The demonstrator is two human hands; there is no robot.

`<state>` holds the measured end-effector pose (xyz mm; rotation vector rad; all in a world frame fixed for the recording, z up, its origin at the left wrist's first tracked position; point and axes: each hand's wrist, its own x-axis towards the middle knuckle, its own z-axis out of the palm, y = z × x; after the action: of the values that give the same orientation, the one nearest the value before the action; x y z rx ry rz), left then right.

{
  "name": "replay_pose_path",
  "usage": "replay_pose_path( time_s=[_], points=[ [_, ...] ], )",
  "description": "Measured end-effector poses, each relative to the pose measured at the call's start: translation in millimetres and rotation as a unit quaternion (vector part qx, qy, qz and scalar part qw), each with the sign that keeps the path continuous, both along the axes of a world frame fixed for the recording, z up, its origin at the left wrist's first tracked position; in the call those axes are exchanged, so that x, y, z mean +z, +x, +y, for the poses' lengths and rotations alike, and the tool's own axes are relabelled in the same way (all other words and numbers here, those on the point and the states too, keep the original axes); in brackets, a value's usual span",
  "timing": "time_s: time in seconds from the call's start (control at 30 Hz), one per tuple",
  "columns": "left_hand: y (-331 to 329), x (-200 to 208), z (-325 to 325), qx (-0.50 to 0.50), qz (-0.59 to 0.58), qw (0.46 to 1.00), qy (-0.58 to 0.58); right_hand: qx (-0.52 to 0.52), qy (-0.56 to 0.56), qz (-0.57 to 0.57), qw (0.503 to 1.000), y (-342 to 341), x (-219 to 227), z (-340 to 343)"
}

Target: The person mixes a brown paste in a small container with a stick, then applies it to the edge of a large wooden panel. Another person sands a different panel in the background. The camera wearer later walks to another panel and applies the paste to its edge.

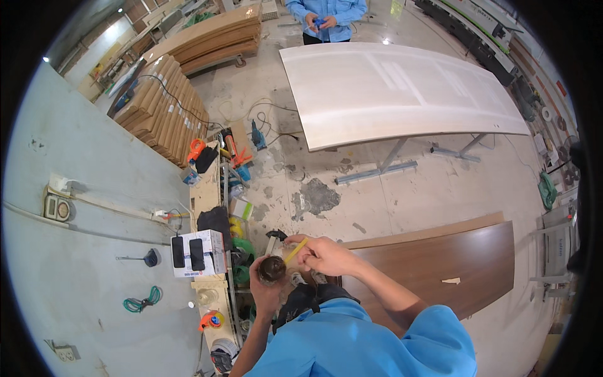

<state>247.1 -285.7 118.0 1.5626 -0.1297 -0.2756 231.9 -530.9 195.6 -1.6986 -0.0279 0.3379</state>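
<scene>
Our left hand (267,286) grips a dark round container (272,269); our right hand (320,254) pinches a yellow strip (295,250) at its top, seemingly mid-pull, the brown panel (440,264) untouched.

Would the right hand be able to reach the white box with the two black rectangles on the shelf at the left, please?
Probably yes, but not freely: the right hand is pinching a yellow strip, and the left hand, holding a dark round object, sits between it and the white box.
</scene>
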Motion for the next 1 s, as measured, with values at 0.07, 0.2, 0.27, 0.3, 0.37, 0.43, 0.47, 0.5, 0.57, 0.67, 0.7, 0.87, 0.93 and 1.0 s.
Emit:
replay_pose_path(
  time_s=[0.07,0.2,0.27,0.3,0.37,0.43,0.47,0.5,0.57,0.67,0.7,0.87,0.93,1.0],
  points=[
    [15,4,-1,-0.013,0.019,1.0,-0.004,-0.01,0.005,0.001,1.0,13,-13,-8],
    [47,0,-2,-0.002,-0.083,0.993,0.086,-0.023,-0.18,-0.058,0.982,44,-48,-26],
    [67,-10,-1,-0.019,-0.099,0.993,0.058,-0.096,-0.249,-0.047,0.963,74,-72,-31],
    [78,-17,-3,-0.011,-0.085,0.995,0.055,-0.102,-0.268,-0.027,0.958,103,-86,-32],
    [86,-23,2,-0.01,-0.064,0.996,0.065,-0.1,-0.275,0.038,0.955,164,-110,-28],
    [104,-25,-3,-0.009,-0.073,0.995,0.07,-0.09,-0.236,0.11,0.961,230,-124,-26],
    [115,-24,-4,-0.005,-0.06,0.995,0.083,-0.09,-0.19,0.132,0.969,261,-128,-27],
    [119,-21,-3,-0.005,-0.058,0.995,0.083,-0.073,-0.223,0.147,0.961,287,-134,-24],
    [138,-17,-11,-0.008,-0.071,0.995,0.065,-0.054,-0.285,0.081,0.953,334,-141,-33],
    [164,-15,-23,0.012,-0.051,0.998,0.039,-0.143,-0.34,-0.047,0.928,361,-166,-83],
    [174,-18,-31,0.024,-0.048,0.998,0.044,-0.189,-0.335,-0.103,0.917,373,-176,-102],
    [237,-28,-78,0.08,-0.044,0.994,0.055,-0.368,-0.478,-0.1,0.791,393,-227,-276],
    [273,-24,-114,0.115,0.011,0.992,0.045,-0.36,-0.546,0.021,0.756,402,-239,-343],
    [301,-13,-146,0.119,0.008,0.992,0.034,-0.352,-0.556,-0.042,0.752,408,-248,-396]
  ],
)
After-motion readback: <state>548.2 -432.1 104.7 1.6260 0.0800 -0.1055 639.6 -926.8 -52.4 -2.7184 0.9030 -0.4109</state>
